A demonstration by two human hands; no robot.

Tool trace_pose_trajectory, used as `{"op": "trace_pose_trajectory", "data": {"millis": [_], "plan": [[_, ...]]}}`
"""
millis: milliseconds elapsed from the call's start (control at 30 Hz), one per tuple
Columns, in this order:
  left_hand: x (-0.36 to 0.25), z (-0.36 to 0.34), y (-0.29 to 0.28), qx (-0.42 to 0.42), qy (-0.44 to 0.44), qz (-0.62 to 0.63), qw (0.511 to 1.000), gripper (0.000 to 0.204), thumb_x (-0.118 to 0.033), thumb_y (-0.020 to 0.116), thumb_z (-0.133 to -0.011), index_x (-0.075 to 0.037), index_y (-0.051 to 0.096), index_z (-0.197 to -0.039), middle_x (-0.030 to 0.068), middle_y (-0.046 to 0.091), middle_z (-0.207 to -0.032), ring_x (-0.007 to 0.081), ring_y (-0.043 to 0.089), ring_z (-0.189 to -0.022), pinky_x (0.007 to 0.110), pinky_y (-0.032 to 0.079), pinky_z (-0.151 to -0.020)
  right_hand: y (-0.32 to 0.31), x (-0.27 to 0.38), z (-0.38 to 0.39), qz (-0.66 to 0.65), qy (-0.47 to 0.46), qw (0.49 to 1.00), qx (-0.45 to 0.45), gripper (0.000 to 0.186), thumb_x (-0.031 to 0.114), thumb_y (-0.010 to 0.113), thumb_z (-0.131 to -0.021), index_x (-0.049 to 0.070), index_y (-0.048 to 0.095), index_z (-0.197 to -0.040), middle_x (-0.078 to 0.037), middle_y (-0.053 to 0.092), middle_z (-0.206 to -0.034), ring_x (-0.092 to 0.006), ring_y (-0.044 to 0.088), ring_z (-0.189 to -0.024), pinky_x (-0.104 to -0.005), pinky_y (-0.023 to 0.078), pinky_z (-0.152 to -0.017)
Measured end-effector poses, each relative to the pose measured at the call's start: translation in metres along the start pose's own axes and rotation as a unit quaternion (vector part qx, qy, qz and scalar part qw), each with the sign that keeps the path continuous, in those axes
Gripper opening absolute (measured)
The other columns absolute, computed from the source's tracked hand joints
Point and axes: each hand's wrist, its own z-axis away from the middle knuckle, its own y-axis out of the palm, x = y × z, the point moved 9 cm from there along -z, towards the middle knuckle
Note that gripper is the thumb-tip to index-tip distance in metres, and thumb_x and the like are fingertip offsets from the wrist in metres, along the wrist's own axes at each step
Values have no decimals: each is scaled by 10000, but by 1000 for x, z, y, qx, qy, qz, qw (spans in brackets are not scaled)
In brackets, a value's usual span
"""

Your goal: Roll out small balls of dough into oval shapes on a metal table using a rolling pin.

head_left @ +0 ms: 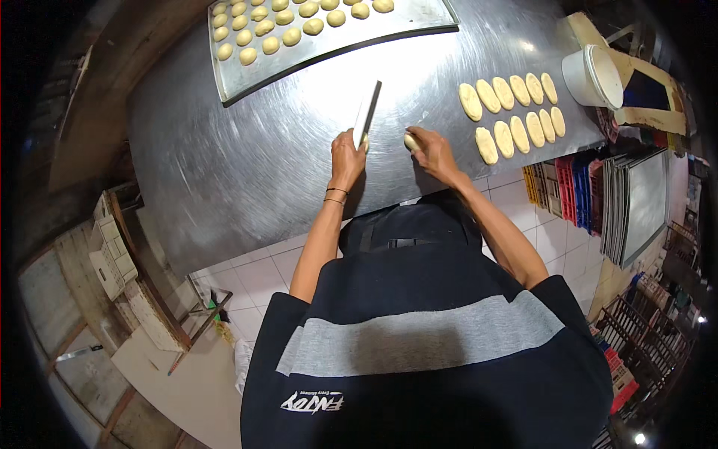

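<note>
Pressing a small dough piece (pixel 410 141) onto the steel table (pixel 247 165), the right hand (pixel 432 153) curls closed over it. The left hand (pixel 347 157) grips a flat scraper blade (pixel 367 114), edge on the table. Ten shaped ovals (pixel 512 112) already lie in two rows at right; a tray (pixel 359 41) of dough balls (pixel 269 26) looks still unshaped, so plenty remains.
</note>
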Motion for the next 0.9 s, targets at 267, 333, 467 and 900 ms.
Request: {"op": "trace_pose_trajectory", "data": {"millis": [267,333,467,900], "plan": [[13,64,5,-26,-86,120,989,285,-142,809,-875,29,721,-1084,201,747,-875,375,742,-833,460,576,-797,-19,38,22,-185,-27,979,-80,627,96,789,-835,50,615,-1436,-159,680,-1130,-286,685,-958,-382,577,-783],[7,68,12,1,-59,37,998,326,-101,778,-908,34,676,-1187,223,710,-1055,403,712,-935,480,565,-808,22,36,25,-173,43,984,28,807,92,792,-846,42,451,-1576,-223,619,-1239,-381,635,-1120,-470,544,-974],[-9,74,-11,-13,-18,-93,995,436,-85,714,-970,2,568,-1372,269,524,-1381,478,618,-1147,530,573,-818,26,61,31,-59,-33,998,15,885,76,729,-890,89,302,-1666,-268,504,-1483,-492,529,-1315,-556,440,-1115],[16,78,-7,116,42,-255,959,863,-555,596,-1033,-53,322,-1680,176,276,-1756,339,126,-1657,717,-29,-1257,29,24,40,293,-65,951,77,671,475,423,-1127,63,365,-1653,-120,324,-1743,-287,222,-1639,-818,109,-1182]]}}
